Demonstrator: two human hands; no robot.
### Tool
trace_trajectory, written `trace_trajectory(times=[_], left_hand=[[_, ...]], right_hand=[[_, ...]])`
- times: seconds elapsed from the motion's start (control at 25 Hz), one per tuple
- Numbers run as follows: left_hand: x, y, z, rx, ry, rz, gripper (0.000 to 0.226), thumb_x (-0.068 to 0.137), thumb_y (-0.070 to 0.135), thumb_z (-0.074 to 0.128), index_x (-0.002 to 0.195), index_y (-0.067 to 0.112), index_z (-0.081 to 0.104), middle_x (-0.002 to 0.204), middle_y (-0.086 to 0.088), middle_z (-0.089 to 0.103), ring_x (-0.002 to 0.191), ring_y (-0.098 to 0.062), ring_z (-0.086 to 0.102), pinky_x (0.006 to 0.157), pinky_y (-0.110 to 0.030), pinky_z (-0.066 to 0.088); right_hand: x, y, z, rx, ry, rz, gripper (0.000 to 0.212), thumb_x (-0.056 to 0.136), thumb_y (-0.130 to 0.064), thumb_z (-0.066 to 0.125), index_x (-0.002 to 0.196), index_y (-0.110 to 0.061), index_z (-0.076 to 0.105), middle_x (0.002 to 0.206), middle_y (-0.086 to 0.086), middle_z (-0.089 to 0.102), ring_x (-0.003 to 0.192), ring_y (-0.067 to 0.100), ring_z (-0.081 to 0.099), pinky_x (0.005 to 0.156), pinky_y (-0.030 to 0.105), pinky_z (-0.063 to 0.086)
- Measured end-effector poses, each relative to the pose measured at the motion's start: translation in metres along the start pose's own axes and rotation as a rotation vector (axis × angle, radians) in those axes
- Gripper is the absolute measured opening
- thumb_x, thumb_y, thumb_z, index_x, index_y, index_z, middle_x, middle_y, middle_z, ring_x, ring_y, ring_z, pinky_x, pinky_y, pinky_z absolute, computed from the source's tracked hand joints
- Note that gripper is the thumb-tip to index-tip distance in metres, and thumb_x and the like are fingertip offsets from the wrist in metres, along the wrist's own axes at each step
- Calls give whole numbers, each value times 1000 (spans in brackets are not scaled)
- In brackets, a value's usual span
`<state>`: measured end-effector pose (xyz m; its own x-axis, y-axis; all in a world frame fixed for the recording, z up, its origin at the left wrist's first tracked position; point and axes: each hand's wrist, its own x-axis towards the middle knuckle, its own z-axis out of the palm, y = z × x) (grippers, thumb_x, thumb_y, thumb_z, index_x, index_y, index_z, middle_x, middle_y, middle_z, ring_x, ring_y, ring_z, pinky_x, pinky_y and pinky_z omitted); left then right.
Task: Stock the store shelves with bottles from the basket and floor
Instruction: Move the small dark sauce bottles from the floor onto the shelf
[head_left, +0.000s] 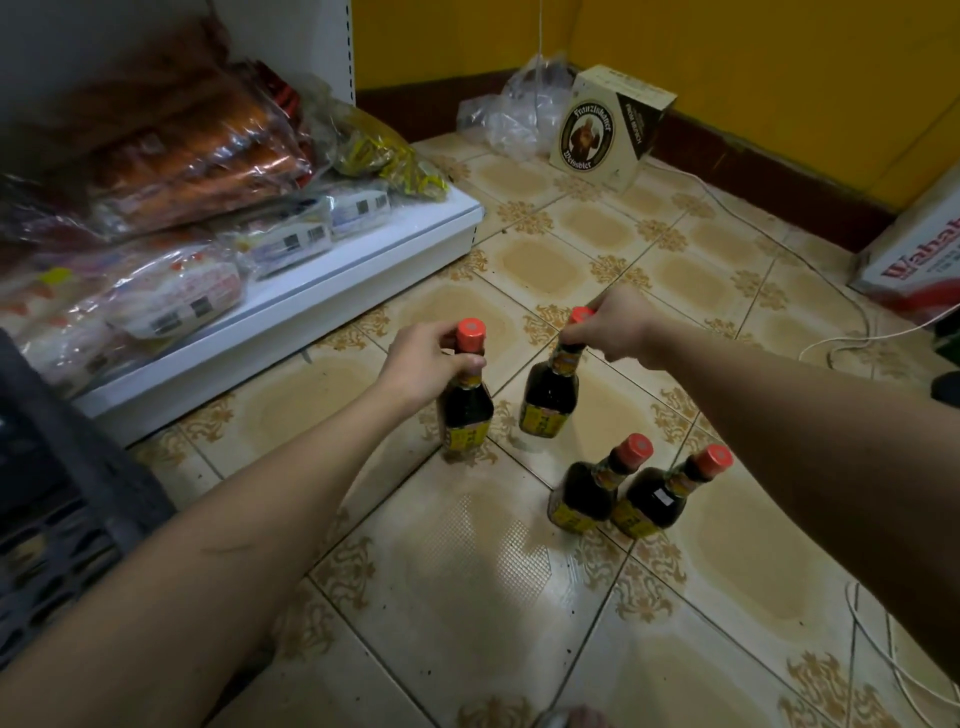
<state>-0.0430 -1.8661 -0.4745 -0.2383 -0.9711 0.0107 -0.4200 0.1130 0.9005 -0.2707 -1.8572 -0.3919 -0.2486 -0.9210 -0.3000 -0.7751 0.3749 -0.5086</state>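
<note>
Several dark sauce bottles with red caps and yellow labels stand on the tiled floor. My left hand (426, 364) grips the neck of the left bottle (465, 410). My right hand (618, 325) pinches the neck of a second bottle (548, 397) just under its cap. Two more bottles (589, 493) (657, 501) stand side by side nearer to me on the right, untouched. The low white shelf (322, 291) lies to the left of both hands. A dark plastic basket (57, 509) sits at the left edge, its inside hidden.
Plastic-wrapped food packs (171, 291) fill the white shelf. A beer carton (608, 124) and clear plastic bags (519, 109) sit in the far corner by the yellow wall. A white box (919, 254) lies at right, and white cables (852, 338) trail over the floor.
</note>
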Motion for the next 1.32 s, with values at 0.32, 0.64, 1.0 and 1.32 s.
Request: trace_trajectory(times=[0.32, 0.64, 1.0, 1.32], left_hand=[[-15, 43, -108, -272, 167, 80, 32, 82, 12, 75, 107, 22, 59, 103, -4, 74, 98, -18, 70, 90, -45, 56], [-57, 163, -252, -252, 542, 392, 26, 82, 21, 75, 106, 29, 67, 103, 1, 74, 98, -17, 71, 84, -40, 59], [-101, 313, -415, -177, 651, 450, 27, 91, 17, 66, 117, 12, 63, 95, -4, 72, 66, -13, 67, 55, -26, 55], [-111, 338, -517, 8, 813, 430, 33, 93, 22, 65, 125, 18, 61, 99, 1, 70, 78, -14, 68, 58, -26, 55]], right_hand=[[-33, -90, -27, 587, 389, -211, 14, 85, -25, 74, 86, -13, 67, 86, 1, 64, 67, 6, 54, 64, 25, 49], [-86, -223, -84, 515, 606, -661, 34, 84, -52, 68, 92, -19, 73, 87, -2, 72, 83, 13, 68, 73, 36, 57], [-164, -421, -157, 492, 478, -1017, 47, 81, -44, 68, 89, 2, 72, 82, 18, 70, 64, 18, 58, 57, 38, 53], [-191, -546, -163, 353, 325, -1169, 55, 89, -50, 64, 106, 3, 68, 99, 16, 73, 67, 21, 67, 63, 34, 63]])
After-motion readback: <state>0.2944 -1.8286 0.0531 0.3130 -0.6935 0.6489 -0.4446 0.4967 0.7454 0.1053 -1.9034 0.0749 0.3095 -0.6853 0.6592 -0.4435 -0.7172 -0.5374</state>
